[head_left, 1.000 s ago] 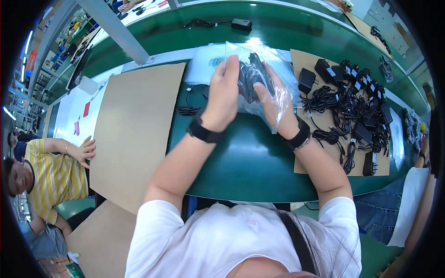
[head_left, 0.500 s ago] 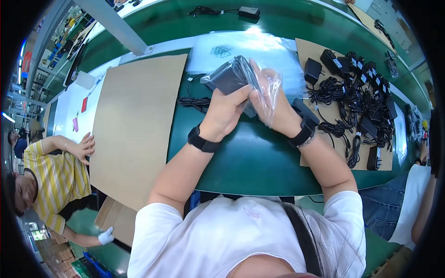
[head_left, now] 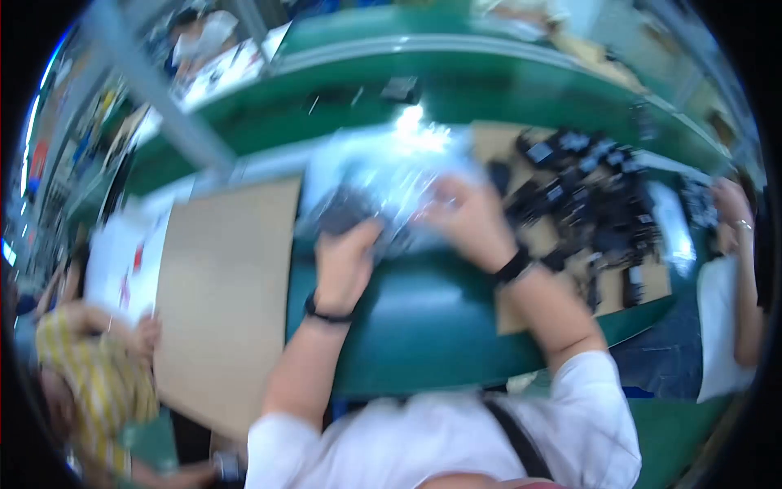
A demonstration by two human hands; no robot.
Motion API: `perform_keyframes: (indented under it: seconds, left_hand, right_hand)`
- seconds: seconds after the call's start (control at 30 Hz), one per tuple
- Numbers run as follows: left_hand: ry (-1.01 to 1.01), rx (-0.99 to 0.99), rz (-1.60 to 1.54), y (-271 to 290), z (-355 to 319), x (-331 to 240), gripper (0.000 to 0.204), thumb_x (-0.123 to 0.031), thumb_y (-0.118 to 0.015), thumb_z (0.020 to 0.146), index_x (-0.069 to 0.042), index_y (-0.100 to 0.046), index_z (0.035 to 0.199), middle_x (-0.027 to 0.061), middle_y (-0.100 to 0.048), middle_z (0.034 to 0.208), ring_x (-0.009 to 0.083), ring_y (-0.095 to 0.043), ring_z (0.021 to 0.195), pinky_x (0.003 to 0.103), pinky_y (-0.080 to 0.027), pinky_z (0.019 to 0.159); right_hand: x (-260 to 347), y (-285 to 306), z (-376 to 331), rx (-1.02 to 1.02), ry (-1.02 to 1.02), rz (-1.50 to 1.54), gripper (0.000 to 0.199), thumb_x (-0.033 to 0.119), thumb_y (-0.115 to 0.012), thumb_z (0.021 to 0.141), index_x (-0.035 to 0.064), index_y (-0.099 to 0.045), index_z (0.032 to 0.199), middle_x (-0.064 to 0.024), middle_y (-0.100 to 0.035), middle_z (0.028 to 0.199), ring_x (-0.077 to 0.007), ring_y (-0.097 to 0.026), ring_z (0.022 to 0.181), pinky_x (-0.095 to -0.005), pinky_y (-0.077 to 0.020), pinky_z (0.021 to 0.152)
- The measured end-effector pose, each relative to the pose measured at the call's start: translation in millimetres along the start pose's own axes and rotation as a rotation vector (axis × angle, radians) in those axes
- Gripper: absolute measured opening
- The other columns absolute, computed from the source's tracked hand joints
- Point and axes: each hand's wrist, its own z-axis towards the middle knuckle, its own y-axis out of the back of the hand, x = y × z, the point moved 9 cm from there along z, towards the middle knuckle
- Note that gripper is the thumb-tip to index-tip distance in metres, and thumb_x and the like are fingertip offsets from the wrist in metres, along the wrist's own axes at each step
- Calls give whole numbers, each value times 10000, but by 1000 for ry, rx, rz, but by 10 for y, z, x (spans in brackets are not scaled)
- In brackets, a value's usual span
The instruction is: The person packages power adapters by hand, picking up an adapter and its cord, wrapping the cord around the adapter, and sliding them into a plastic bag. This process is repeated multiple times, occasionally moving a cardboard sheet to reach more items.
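The picture is blurred by motion, so small details cannot be trusted.

Nearest is the green table (head_left: 423,342), and on its left part lies a brown cardboard sheet (head_left: 220,301). Both forearms reach from the near edge toward the middle of the table. The left hand (head_left: 346,261) is closed around a dark object inside a clear plastic bag (head_left: 391,175), thumb up and fingers behind, holding it from the near-left side. The right hand (head_left: 468,216) lies on the right part of the same bag with curled fingers; it seems to pinch the film, but how tight I cannot tell.

The dark object (head_left: 346,213) is in the left part of the bag, just above the table, in the middle of the scene. Its long axis seems to run from near-left to far-right, a little tilted. Which end is the front is not readable in the blur.

To handle it well, I think the left hand should keep the object steady while the right hand keeps the film flat and smooth, without pulling hard, because thin plastic tears easily.

Further right, a second cardboard sheet (head_left: 538,244) carries a pile of black adapters with cables (head_left: 595,212). At the far right edge another person's arm (head_left: 733,244) shows.
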Motion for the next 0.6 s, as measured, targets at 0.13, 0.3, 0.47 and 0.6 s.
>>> perform_keyframes:
  seconds: [0.13, 0.3, 0.47, 0.6]
  left_hand:
    - [-33, -50, 85, 85, -129, -109, 295, 109, -535, 722, -41, -523, 975, 13, -535, 919, 122, -533, 821, 252, -439, 717]
    - [-72, -68, 35, 6, -184, -22, 293, 127, -560, 702, -32, -533, 946, 21, -555, 895, 135, -552, 821, 255, -449, 713]
    - [-204, -56, 275, -47, -216, -165, 264, 81, -627, 698, -21, -568, 934, 26, -583, 889, 117, -553, 794, 257, -442, 714]
    - [-269, -59, 402, 19, -218, -176, 258, 31, -670, 695, 7, -570, 932, 35, -593, 857, 105, -552, 768, 248, -447, 696]
  right_hand:
    - [99, -524, -127, 234, -15, 306, 273, 132, -609, 817, -15, -598, 1047, -98, -626, 920, -112, -564, 813, -267, -463, 723]
    - [88, -432, -130, 149, 86, 91, 238, 188, -597, 844, -32, -626, 932, -77, -625, 760, -103, -570, 706, -251, -466, 645]
    - [198, -460, -142, 377, -143, 474, 293, 299, -582, 864, 9, -619, 842, -25, -551, 690, -69, -516, 619, -235, -464, 588]
    - [22, -531, -169, 506, -212, 582, 313, 329, -554, 889, 20, -601, 908, -9, -566, 775, -72, -509, 689, -230, -460, 625]
